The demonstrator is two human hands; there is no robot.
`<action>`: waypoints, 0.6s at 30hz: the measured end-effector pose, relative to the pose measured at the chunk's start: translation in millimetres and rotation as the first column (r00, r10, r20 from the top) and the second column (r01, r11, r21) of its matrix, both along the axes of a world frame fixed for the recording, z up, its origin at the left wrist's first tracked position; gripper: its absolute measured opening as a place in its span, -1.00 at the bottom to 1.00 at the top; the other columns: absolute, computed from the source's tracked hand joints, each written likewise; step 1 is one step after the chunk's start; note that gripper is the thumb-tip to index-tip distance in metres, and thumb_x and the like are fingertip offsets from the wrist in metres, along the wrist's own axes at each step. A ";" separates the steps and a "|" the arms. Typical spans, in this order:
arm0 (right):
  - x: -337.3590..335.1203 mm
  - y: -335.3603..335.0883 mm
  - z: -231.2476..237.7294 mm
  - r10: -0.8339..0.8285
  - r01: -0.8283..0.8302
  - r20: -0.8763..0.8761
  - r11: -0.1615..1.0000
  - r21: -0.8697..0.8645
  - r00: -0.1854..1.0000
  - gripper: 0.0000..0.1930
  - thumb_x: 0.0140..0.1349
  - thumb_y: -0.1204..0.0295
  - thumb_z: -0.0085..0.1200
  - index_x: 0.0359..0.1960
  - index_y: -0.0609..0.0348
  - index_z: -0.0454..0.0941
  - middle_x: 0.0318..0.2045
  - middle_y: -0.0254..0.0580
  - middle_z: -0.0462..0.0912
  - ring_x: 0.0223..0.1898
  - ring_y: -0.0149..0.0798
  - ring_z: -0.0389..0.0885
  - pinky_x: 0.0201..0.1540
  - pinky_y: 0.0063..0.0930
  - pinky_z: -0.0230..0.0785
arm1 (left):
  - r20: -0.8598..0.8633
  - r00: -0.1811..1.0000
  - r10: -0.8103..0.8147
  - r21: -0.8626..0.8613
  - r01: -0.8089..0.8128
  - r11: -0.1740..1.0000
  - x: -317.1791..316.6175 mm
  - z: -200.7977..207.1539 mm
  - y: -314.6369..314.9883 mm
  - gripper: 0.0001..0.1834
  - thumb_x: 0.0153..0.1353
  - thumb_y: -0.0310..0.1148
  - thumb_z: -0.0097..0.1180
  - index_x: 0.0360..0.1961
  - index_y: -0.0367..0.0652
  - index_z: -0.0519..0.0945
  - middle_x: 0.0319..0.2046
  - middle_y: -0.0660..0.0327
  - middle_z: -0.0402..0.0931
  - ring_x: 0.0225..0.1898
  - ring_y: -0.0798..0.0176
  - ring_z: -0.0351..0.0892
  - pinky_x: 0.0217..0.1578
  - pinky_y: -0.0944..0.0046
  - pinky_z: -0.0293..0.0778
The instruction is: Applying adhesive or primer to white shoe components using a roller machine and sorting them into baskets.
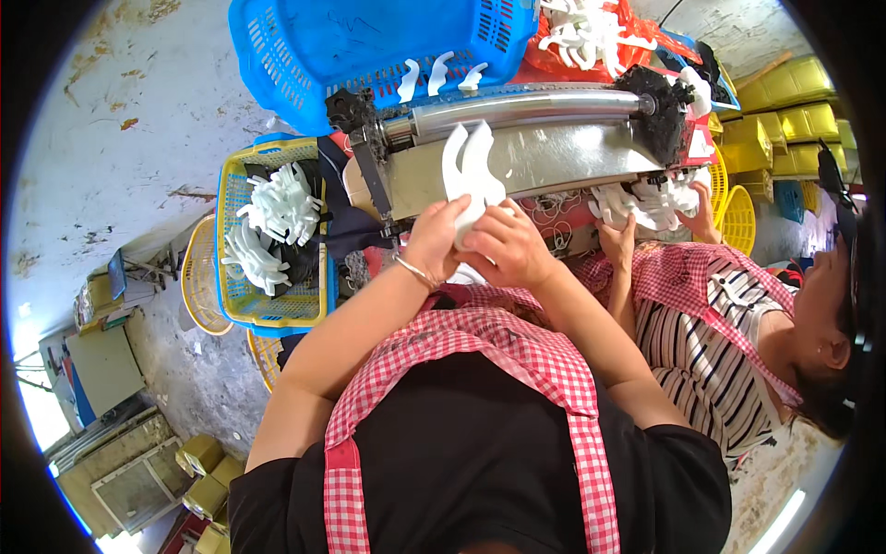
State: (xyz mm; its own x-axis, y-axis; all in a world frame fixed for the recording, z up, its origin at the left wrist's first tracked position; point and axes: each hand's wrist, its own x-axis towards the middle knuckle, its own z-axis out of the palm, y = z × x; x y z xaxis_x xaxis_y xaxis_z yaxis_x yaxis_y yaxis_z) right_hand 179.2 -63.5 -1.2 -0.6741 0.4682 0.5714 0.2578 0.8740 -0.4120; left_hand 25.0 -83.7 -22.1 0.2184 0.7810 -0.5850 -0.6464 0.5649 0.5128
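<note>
My left hand (432,238) and my right hand (506,245) are together in front of a metal machine (544,152) with a long steel roller. Both grip the lower end of a white curved plastic piece (469,166), which stands upright against the machine's front plate. A thin bangle sits on my left wrist. I wear a red checked apron over a black top.
A blue and yellow basket (238,277) with several white pieces lies to the left. A large blue crate (305,46) sits behind the machine. At the right, a person in a striped shirt and checked apron handles white pieces (646,203). Yellow crates (784,111) stand far right.
</note>
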 end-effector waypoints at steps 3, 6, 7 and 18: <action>6.8 -6.2 -2.9 -0.005 0.005 -0.004 0.999 -0.046 1.000 -0.77 -0.04 0.39 0.34 -0.38 0.02 0.52 -0.44 -0.33 0.52 -0.38 -0.19 0.51 -0.26 -0.24 0.33 | 0.077 0.997 0.024 -0.071 -0.018 0.997 5.5 1.5 -8.9 -0.68 0.46 -0.29 -0.13 0.04 -0.29 0.50 -0.14 0.11 0.60 -0.21 0.21 0.65 -0.24 0.21 0.60; 8.5 9.6 -1.4 -0.027 0.029 0.060 0.999 -0.041 0.998 -0.80 0.02 0.34 0.29 -0.40 -0.01 0.49 -0.47 -0.33 0.46 -0.36 -0.20 0.49 -0.26 -0.24 0.32 | 0.134 0.990 -0.036 -0.025 0.040 0.999 0.6 -2.2 10.9 -0.69 0.47 -0.28 -0.15 0.01 -0.29 0.48 -0.17 0.12 0.57 -0.23 0.22 0.64 -0.31 0.22 0.59; 7.1 16.2 -0.3 -0.026 0.027 0.056 1.000 -0.015 0.998 -0.80 0.02 0.33 0.29 -0.40 -0.01 0.49 -0.47 -0.32 0.46 -0.36 -0.20 0.49 -0.27 -0.24 0.32 | 0.130 0.991 -0.046 -0.045 0.052 0.998 -1.8 -3.9 17.4 -0.70 0.47 -0.29 -0.15 0.00 -0.30 0.47 -0.18 0.12 0.57 -0.23 0.22 0.63 -0.32 0.23 0.59; -2.9 38.7 -15.9 -0.169 0.180 0.126 0.981 -0.076 0.978 -0.69 0.09 0.25 0.26 -0.18 0.06 0.54 -0.22 -0.22 0.60 -0.19 -0.09 0.56 -0.17 -0.16 0.37 | -0.092 0.995 -0.044 -0.021 0.042 0.999 -14.5 -10.1 56.0 -0.72 0.42 -0.27 0.00 -0.06 -0.28 0.54 -0.22 0.11 0.59 -0.22 0.16 0.64 -0.23 0.10 0.61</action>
State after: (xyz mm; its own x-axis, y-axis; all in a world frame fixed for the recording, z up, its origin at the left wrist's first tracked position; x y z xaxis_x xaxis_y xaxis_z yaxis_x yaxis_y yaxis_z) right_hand 176.3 -24.8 -17.1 -0.6378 0.6285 0.4452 0.4545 0.7738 -0.4411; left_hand 10.5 -27.7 -32.1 0.1962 0.7605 -0.6190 -0.5718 0.6015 0.5578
